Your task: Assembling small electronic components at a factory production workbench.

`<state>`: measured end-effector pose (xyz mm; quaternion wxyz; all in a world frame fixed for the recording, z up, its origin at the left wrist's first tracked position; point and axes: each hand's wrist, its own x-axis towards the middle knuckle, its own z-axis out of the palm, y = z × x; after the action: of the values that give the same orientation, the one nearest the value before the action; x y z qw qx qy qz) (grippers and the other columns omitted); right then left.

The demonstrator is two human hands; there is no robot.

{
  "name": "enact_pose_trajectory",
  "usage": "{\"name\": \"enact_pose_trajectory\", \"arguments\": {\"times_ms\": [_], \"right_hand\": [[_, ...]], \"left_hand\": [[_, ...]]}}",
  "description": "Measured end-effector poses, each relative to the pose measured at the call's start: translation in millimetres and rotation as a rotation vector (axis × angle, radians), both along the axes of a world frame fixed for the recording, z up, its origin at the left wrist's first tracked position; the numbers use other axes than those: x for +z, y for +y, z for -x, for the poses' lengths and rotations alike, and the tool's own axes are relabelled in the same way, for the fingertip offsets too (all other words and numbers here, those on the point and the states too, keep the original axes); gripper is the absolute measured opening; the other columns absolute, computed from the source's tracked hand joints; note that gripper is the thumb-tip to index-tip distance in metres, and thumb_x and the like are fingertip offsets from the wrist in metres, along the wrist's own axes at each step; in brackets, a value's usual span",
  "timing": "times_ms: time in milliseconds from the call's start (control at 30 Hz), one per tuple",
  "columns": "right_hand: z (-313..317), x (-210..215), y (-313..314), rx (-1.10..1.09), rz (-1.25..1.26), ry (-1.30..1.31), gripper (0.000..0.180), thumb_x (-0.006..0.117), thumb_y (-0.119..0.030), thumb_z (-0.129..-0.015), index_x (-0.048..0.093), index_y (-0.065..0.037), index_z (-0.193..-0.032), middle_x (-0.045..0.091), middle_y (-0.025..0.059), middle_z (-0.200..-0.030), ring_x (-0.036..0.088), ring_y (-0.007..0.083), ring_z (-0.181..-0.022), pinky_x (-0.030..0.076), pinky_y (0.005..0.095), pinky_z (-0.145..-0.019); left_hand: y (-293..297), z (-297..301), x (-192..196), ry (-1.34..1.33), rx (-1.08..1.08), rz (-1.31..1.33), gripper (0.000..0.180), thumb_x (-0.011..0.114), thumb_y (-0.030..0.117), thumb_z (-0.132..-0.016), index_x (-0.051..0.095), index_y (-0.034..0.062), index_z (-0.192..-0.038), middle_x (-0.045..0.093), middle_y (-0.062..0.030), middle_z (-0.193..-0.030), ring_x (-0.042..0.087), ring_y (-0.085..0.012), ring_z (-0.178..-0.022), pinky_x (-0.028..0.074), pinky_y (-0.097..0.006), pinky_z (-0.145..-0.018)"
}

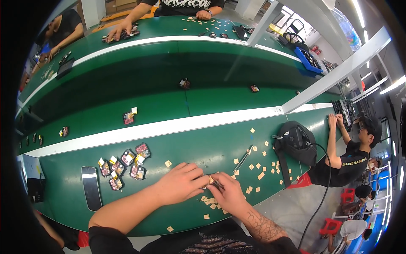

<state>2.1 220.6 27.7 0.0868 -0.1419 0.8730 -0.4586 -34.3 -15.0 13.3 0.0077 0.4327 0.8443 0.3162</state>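
Just below the centre of the frame, the left hand [179, 184] is laid palm-down on the green surface [203, 146], its fingers curled over something small that cannot be made out. Directly to its right, the right hand [228, 192] is closed around a thin dark tool [216, 183], whose tip is pointed toward the left fingertips. The two hands are seen touching at the fingers.

Small tan squares [211, 202] are scattered under and beside the right hand, and more of them are spread toward the right of the frame. A long thin rod [244, 158] is lying just above the right hand. To the left of the hands, a cluster of small dark parts [122, 164] with red and yellow faces is gathered, and a flat grey phone [91, 187] is placed at the lower left. A black bag [296, 142] with a cable is set at the right. Another person's hands [120, 30] are seen at the top of the frame.
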Motion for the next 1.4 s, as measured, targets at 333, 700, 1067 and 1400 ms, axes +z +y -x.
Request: {"name": "enact_pose_trajectory", "arguments": {"times_ms": [333,700,1067,1400], "right_hand": [[2,0,3,-0.046,0.011,-0.048,0.026,0.079,-0.001,-0.094,0.070,0.003,-0.118,0.069,0.0115,-0.100,0.066,0.0222,-0.071,0.052,0.0334,-0.063],[4,0,2,-0.042,-0.006,-0.041,0.026,0.079,-0.001,-0.094,0.072,0.004,-0.119,0.071,0.0116,-0.097,0.065,0.0217,-0.068,0.051,0.0339,-0.062],[3,4,-6,-0.079,-0.014,-0.038,0.022,0.079,-0.004,-0.094,0.076,0.002,-0.114,0.071,0.0114,-0.089,0.068,0.0226,-0.068,0.053,0.0353,-0.064],[-3,-2,-9,-0.118,-0.038,0.009,0.018,0.078,-0.003,-0.092,0.076,0.004,-0.108,0.072,0.0144,-0.092,0.072,0.0306,-0.073,0.056,0.0387,-0.066]], "left_hand": [[4,-1,2,-0.060,0.017,0.026,0.034,0.078,0.027,-0.094,0.059,0.0120,-0.117,0.059,-0.0077,-0.108,0.060,-0.0299,-0.111,0.050,-0.046,-0.095],[4,-1,0,-0.026,0.018,-0.031,0.035,0.080,0.030,-0.094,0.060,0.0089,-0.113,0.056,-0.0095,-0.103,0.059,-0.0312,-0.102,0.049,-0.045,-0.088],[7,-6,0,-0.045,0.057,-0.066,0.035,0.082,0.027,-0.092,0.058,0.0067,-0.109,0.056,-0.0116,-0.102,0.059,-0.0348,-0.100,0.053,-0.047,-0.086],[10,-10,0,-0.025,0.075,-0.066,0.039,0.082,0.020,-0.087,0.056,0.0055,-0.113,0.058,-0.0126,-0.103,0.062,-0.0342,-0.100,0.056,-0.046,-0.088]]}}
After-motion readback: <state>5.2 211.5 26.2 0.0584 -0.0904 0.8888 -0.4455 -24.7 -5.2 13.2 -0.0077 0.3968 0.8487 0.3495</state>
